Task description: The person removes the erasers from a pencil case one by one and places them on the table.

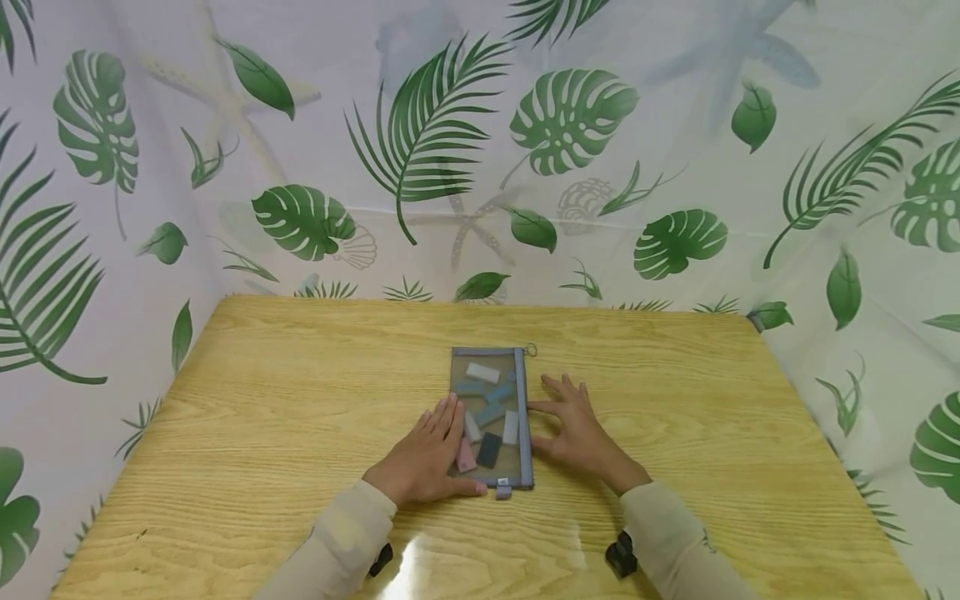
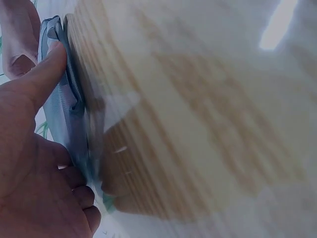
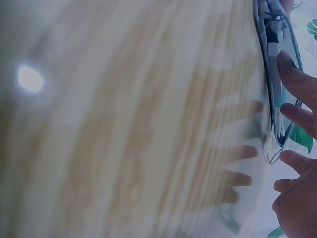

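Observation:
A see-through mesh zip pouch [image 1: 521, 467] with grey-blue trim lies flat on the table, its long side pointing away from me. Inside it are several small blocks that look like erasers: white ones, blue ones, a pink one [image 1: 466, 456] and a dark one [image 1: 489, 450]. My left hand [image 1: 420, 458] rests on the pouch's left edge, fingers extended, with the thumb at the near corner. At the zipper side, my right hand [image 1: 581, 429] has its fingers spread; thumb and index finger touch the edge. The right wrist view shows blocks through the pouch's side [image 3: 275, 69].
The pouch lies near the middle of a wooden table [image 1: 300, 383]. A metal ring [image 1: 532, 350] sits at its far right corner, and a small fabric tab [image 1: 503, 492] at the near end. A leaf-patterned cloth [image 1: 450, 242] stands around the table's back and sides.

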Motion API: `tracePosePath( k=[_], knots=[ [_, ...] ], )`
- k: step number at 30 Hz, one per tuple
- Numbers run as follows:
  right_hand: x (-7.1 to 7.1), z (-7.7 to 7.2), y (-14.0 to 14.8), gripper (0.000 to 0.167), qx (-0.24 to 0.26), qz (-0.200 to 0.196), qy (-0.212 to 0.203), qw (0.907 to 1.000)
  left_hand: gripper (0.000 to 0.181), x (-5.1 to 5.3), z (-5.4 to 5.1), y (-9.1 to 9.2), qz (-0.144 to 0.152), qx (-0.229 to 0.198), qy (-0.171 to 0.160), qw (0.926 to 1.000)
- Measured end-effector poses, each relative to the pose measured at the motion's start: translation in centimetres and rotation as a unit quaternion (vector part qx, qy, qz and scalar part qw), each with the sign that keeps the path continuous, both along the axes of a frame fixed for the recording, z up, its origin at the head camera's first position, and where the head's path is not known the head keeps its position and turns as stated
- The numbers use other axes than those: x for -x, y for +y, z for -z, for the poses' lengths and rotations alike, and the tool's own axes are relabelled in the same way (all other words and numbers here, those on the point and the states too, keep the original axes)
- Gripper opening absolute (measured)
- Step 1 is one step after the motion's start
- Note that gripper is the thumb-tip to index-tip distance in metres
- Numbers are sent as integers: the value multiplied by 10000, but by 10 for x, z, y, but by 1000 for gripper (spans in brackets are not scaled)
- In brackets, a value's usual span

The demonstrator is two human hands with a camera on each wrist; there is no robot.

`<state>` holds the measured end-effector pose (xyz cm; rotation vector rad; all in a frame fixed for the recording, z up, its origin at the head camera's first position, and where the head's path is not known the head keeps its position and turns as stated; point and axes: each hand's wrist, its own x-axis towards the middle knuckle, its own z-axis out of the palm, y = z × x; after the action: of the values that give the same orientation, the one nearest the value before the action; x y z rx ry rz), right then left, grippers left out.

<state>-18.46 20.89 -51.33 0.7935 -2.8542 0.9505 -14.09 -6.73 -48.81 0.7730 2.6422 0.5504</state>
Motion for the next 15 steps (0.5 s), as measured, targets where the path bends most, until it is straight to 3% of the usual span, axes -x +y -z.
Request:
tracePosePath(
  k=[15],
  knots=[
    [0,2,-5,48,-72,27,120,9999,111,-1,-2,2,-19,144,19,9999]
  ],
)
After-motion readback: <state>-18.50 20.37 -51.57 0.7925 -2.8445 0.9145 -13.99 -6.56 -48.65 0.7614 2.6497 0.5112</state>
